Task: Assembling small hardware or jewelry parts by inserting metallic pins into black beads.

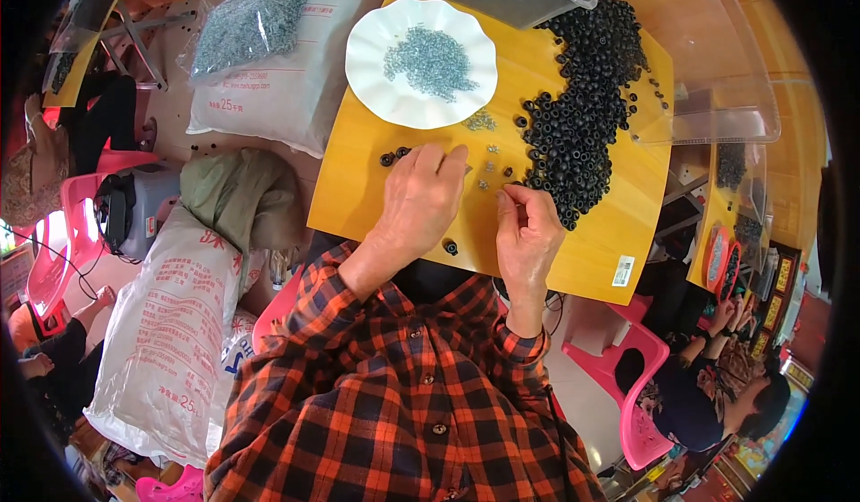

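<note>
Well, the right hand (527, 226) is pinching narrowly below the white plate (365, 59), on what I can't tell; the left hand (417, 196) is curling, contents hidden. Clear bits (483, 184) are lying between them, black rings (573, 139) heaping right of the plate.

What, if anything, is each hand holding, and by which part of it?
It cannot be told: the left hand and right hand have fingertips close together, but anything between them is too small or hidden.

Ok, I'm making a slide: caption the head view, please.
Left hand near a white scalloped plate of small pale pieces, right hand beside a heap of black rings, over a yellow table.
</note>
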Demonstrator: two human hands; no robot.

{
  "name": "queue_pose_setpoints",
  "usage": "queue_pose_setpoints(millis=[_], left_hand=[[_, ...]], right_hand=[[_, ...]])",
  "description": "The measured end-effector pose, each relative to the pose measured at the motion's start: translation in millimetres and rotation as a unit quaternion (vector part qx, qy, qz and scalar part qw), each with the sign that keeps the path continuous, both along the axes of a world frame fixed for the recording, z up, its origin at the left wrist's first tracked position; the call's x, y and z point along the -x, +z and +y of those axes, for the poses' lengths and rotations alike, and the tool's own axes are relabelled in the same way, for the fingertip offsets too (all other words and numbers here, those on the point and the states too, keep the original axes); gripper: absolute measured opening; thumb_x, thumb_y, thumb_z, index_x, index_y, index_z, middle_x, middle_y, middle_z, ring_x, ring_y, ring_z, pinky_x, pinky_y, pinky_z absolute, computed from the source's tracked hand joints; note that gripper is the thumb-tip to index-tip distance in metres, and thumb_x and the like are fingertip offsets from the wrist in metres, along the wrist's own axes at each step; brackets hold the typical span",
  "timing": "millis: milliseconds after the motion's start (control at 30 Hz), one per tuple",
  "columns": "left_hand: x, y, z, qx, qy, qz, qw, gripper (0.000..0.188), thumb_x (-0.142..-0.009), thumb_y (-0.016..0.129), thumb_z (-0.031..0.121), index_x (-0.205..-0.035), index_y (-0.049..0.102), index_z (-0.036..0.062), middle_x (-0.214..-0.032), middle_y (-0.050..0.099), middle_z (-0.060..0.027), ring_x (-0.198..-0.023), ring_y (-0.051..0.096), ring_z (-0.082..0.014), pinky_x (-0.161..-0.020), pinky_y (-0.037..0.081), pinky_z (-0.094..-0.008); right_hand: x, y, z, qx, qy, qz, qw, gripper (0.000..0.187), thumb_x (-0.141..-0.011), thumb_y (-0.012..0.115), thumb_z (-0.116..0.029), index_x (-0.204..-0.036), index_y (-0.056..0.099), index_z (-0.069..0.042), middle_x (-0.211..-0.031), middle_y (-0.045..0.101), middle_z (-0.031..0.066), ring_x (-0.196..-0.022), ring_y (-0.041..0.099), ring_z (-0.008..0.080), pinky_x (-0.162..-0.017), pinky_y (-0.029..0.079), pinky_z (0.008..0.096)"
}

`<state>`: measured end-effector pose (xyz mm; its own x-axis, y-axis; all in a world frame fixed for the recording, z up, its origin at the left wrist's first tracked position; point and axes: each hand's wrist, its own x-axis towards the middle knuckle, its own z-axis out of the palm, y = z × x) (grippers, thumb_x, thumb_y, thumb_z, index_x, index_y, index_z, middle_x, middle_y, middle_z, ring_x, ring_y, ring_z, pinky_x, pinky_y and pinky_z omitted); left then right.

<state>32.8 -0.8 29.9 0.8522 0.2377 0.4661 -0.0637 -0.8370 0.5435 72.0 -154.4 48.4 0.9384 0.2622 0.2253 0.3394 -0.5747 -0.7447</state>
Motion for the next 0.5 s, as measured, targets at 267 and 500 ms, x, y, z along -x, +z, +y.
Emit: queue_pose_setpoints(millis=[267, 500], left_hand=[[-24, -3, -5, -0.035, 0.019, 0.117, 0.992, 0.039, -0.073, 0.062, 0.005, -0.112, 0.060, -0.0029, -0.077, 0.055, -0.0126, -0.072, 0.061, -0.0295, -0.059, 0.051, -0.0388], [-19, -5, -5, -0.028, 0.034, 0.096, 0.994, 0.023, -0.083, 0.067, 0.012, -0.104, 0.065, 0.0047, -0.074, 0.056, -0.0100, -0.068, 0.062, -0.0282, -0.058, 0.050, -0.0376]], right_hand=[[-2, 0, 0, 0.000, -0.003, -0.002, 1.000, 0.007, -0.084, 0.067, 0.002, -0.090, 0.066, 0.002, -0.081, 0.063, 0.0100, -0.063, 0.062, 0.0155, -0.058, 0.050, 0.0267], [-3, -2, -8, -0.012, -0.011, -0.006, 1.000, 0.007, -0.084, 0.067, 0.002, -0.091, 0.066, 0.002, -0.080, 0.063, 0.0093, -0.064, 0.061, 0.0147, -0.059, 0.049, 0.0260]])
